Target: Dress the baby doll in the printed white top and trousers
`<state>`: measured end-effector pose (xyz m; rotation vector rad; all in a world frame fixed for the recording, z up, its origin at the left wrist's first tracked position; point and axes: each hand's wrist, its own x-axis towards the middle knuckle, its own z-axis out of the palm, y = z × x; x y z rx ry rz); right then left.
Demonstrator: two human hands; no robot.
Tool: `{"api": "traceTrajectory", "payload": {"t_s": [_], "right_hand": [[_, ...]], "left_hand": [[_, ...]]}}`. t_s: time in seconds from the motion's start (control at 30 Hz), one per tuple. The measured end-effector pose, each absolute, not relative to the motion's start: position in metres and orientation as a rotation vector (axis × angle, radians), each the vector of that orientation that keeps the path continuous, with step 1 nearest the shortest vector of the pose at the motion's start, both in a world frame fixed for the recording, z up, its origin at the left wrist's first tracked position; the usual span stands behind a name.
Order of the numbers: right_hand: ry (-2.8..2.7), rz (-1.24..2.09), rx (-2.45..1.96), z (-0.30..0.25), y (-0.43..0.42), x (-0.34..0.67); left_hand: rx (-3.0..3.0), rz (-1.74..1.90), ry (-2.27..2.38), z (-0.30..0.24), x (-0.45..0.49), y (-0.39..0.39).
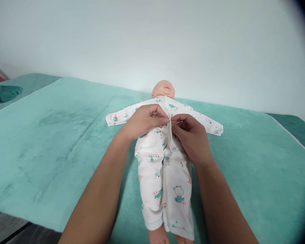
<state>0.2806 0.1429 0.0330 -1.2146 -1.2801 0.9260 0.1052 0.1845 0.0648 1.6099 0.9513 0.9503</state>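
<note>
A baby doll (163, 89) lies on its back with its head toward the wall and its arms spread. It wears a white printed baby romper (152, 169) with small teal and pink animal figures. At the romper's front opening, my left hand (149, 118) pinches one edge of the cloth between thumb and fingers. My right hand (189, 135) pinches the same opening from the other side, its fingertips close against the left ones. Any fastener between the fingertips is hidden. Below the hands, the front edge runs down between the legs, and the doll's bare feet show at the bottom.
A teal plush cover (66, 152) lies under the doll on a padded, bed-like surface with a darker green cover (292, 128) at the sides. A white wall (152, 44) rises directly behind. Grey floor (5, 223) shows at the lower left.
</note>
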Motion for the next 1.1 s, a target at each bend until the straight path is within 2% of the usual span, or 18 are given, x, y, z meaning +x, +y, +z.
{"api": "traceTrajectory", "payload": {"t_s": [0.4,1.1], "right_hand": [[-1.416,0.897,-1.203,0.0345,0.1407,0.2788],[-1.290,1.014,-1.104,0.0314,0.1428,0.2778]], "left_hand": [[1.633,0.886,0.874,0.0617,0.1037,0.1854],[1.579,0.781,0.822,0.0679,0.0985,0.1849]]}}
